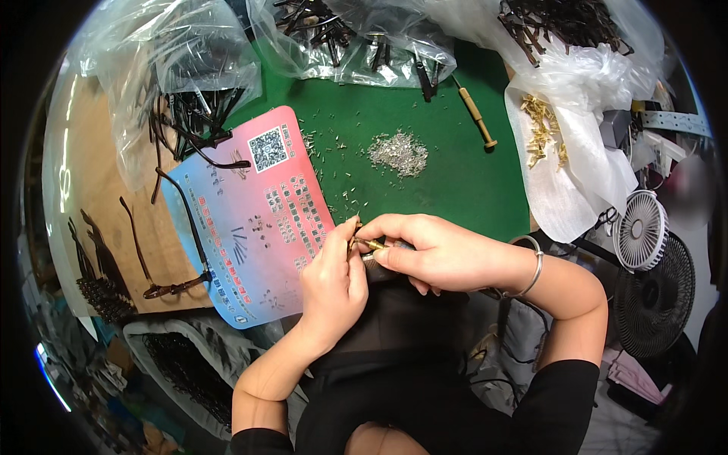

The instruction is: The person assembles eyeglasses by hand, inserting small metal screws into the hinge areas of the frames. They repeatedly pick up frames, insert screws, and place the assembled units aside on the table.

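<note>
My left hand [331, 279] is closed, thumb and fingertips pinching a small dark brown piece mostly hidden between the fingers. Close against it, my right hand [426, 252] grips a brass-coloured screwdriver [374, 244], its front end pointing at the left fingertips. Both hands meet at the near edge of the green mat [447, 193]. Beyond them on the mat lies a heap of tiny silvery screws [399, 154], with more scattered to its left. A half-built brown eyeglass frame [176, 288] rests at the left, one dark temple reaching over the pink and blue printed sheet [292, 208].
Plastic bags of dark eyeglass temples [201, 114] stand along the back. A brass-coloured rod tool [476, 115] lies far right, near gold-coloured small parts [540, 129] on white plastic. Small fans [641, 230] are at the right. Stacked dark frames [102, 296] sit far left.
</note>
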A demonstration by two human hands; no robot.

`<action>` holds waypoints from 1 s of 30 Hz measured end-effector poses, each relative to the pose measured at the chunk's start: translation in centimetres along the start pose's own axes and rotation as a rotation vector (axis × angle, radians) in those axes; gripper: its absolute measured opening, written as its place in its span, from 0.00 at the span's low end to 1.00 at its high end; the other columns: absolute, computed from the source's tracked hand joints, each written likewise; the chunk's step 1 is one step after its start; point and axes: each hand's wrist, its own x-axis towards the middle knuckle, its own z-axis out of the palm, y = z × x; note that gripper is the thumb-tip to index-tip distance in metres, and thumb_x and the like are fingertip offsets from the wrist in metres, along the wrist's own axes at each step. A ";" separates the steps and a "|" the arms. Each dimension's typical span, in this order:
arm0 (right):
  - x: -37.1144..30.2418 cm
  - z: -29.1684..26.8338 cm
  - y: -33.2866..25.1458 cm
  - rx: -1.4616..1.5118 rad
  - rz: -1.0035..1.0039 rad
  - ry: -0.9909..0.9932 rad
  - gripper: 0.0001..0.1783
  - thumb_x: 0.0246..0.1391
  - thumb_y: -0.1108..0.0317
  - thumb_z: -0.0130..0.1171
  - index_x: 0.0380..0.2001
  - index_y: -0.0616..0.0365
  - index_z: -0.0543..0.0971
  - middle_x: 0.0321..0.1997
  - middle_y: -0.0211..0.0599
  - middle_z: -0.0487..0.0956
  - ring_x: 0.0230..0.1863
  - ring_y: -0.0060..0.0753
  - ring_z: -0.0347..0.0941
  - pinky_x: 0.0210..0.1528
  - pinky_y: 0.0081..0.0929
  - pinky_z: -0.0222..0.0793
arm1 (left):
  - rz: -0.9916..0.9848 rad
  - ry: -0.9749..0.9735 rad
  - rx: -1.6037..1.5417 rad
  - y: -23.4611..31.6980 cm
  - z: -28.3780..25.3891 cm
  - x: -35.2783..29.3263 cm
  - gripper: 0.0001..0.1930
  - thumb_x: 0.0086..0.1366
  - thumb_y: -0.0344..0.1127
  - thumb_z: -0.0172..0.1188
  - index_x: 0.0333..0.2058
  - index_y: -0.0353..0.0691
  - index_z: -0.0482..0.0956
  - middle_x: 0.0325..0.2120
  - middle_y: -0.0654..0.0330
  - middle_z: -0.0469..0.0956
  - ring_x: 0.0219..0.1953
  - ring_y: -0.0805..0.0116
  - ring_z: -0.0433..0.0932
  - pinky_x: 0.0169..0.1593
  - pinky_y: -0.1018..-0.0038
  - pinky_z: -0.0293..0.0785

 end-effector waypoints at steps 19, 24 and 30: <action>-1.2 2.4 3.4 -0.902 -0.518 0.462 0.22 0.46 0.74 0.54 0.48 0.64 0.69 0.29 0.47 0.68 0.19 0.44 0.73 0.20 0.34 0.71 | -0.027 -0.098 0.009 0.4 -0.3 0.1 0.19 0.58 0.19 0.49 0.50 0.32 0.69 0.33 0.48 0.79 0.35 0.59 0.81 0.38 0.70 0.76; -3.3 2.6 2.7 -1.044 -0.473 0.583 0.22 0.49 0.72 0.54 0.50 0.61 0.69 0.32 0.44 0.68 0.20 0.40 0.73 0.22 0.32 0.72 | -0.200 -0.032 -0.330 0.3 -1.2 0.2 0.27 0.64 0.20 0.43 0.62 0.39 0.55 0.33 0.54 0.79 0.22 0.74 0.74 0.27 0.78 0.72; -1.4 0.5 4.4 -0.892 -0.440 0.621 0.22 0.54 0.68 0.53 0.53 0.59 0.65 0.38 0.44 0.68 0.30 0.45 0.74 0.30 0.35 0.72 | -0.084 -0.241 -0.453 -0.8 -2.9 0.8 0.19 0.66 0.20 0.41 0.55 0.36 0.66 0.32 0.56 0.79 0.18 0.80 0.71 0.21 0.84 0.68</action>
